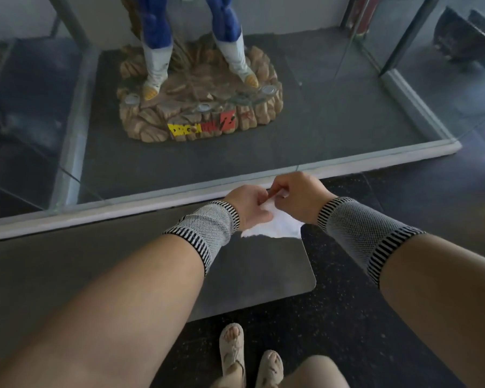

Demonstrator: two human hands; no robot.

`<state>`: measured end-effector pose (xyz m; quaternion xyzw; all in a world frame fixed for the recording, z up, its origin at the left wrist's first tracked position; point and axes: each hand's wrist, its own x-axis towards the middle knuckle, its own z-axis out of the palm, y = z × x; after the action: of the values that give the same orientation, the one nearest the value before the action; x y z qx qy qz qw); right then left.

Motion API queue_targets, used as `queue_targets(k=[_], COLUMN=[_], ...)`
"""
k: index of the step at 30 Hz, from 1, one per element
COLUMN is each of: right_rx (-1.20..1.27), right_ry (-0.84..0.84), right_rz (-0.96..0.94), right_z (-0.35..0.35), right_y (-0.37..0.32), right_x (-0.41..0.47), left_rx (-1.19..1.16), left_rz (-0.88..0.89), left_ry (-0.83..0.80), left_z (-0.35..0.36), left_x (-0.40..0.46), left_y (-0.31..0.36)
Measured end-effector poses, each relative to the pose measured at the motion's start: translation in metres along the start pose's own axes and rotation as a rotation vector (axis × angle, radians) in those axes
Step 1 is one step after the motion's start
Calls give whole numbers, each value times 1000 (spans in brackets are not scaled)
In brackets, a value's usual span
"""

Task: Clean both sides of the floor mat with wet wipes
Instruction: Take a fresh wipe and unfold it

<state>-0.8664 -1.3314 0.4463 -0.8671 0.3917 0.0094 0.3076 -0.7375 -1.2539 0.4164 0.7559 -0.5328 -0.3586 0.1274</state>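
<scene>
A grey floor mat (252, 278) with rounded corners lies flat on the dark speckled floor, directly in front of a glass case. Both my forearms cover much of its left and middle. Above the mat's far edge I hold a white wet wipe (275, 224). My left hand (248, 205) grips its upper part from the left. My right hand (297, 194) pinches the wipe's top from the right, thumb and fingers curled. The wipe hangs down crumpled between the two hands, its lower edge over the mat.
A glass display case (263, 175) with a pale frame stands just beyond the mat and holds a large figure on a rock base (199, 107). My sandalled feet (249, 357) stand on the dark floor (347, 317) near the mat's front edge.
</scene>
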Motion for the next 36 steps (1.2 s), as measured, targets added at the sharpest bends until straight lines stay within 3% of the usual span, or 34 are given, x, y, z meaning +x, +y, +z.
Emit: queue_targets(k=[2, 4, 8, 11, 13, 15, 19, 22, 27, 36], right_rx=[84, 193, 595, 1104, 1345, 1430, 1349, 1122, 1026, 716], right_ry=[32, 152, 310, 97, -122, -298, -331, -314, -307, -296], right_rz=[22, 68, 358, 623, 661, 620, 566, 519, 411, 300], right_z=[-7, -12, -18, -21, -23, -32, -57, -62, -47, -23], right_y=[11, 25, 61, 97, 126, 151, 195, 224, 243, 252], right_x=[6, 12, 22, 31, 38, 46, 58, 68, 76, 75], left_rx=[-82, -361, -796, -1111, -1234, -1378, -1520, -1465, -1349, -1294], left_rz=[-25, -71, -188, -359, -449, -536, -671, -658, -740, -716], left_ry=[-68, -124, 17, 81, 143, 216, 293, 374, 563, 560], left_z=[0, 0, 6, 19, 29, 43, 78, 107, 136, 166], left_x=[9, 18, 44, 70, 87, 100, 120, 128, 128, 119], left_y=[9, 18, 33, 52, 67, 83, 116, 124, 111, 94])
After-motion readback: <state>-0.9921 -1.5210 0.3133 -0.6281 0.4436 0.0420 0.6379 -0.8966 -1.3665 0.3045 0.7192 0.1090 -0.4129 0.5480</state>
